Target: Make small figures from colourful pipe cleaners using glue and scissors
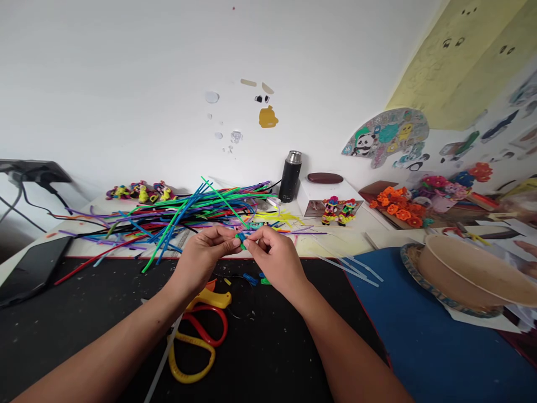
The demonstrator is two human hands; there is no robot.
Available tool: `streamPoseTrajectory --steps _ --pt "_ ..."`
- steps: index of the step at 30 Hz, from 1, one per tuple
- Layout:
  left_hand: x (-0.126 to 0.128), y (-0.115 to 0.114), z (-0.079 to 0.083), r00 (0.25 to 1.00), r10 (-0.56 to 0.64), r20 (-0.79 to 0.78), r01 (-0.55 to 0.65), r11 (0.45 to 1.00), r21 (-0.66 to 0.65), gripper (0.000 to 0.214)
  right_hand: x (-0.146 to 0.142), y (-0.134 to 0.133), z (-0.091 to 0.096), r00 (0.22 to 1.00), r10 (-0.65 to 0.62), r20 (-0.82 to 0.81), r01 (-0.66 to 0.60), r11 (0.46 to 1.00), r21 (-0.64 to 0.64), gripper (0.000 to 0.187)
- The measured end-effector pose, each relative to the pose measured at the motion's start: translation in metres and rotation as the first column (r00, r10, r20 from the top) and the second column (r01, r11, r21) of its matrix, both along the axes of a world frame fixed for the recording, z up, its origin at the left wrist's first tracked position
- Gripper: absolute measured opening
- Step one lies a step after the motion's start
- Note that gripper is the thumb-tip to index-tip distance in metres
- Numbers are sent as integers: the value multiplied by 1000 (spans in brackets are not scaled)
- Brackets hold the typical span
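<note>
My left hand (206, 254) and my right hand (277, 258) meet over the far edge of the black mat. Between their fingertips is a small green and blue pipe-cleaner piece (241, 239), pinched from both sides; the fingers cover part of it. Just under the hands lie a blue bit (250, 279) and a green bit (265, 281) of the same fuzzy stuff. Near my left forearm rest scissors with red and yellow handles (192, 337), a yellow glue gun (215, 298) and a whitish glue stick (161, 364).
Behind my hands spreads a heap of coloured pipe cleaners (188, 210). A black thermos (290, 178) stands by a white box (325, 196) with two small figures (339, 211) at its front. A phone (36, 268) lies left; a beige bowl (470, 274) is right, near another person's hand (527, 256).
</note>
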State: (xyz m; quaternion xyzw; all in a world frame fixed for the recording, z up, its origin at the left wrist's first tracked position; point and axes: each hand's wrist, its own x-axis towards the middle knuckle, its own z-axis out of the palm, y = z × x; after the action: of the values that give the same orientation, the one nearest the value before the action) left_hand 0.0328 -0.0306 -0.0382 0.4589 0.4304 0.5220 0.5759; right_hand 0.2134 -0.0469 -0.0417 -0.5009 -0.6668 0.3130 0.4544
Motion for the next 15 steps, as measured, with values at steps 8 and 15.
streamPoseTrajectory --steps 8,15 --pt "-1 0 0 1000 9 1 -9 1000 -19 41 1 0 2 1000 13 -9 -13 1000 -5 13" --pt "-1 -1 1 999 31 -31 -31 999 -16 43 1 0 3 1000 21 -17 -21 1000 -13 14"
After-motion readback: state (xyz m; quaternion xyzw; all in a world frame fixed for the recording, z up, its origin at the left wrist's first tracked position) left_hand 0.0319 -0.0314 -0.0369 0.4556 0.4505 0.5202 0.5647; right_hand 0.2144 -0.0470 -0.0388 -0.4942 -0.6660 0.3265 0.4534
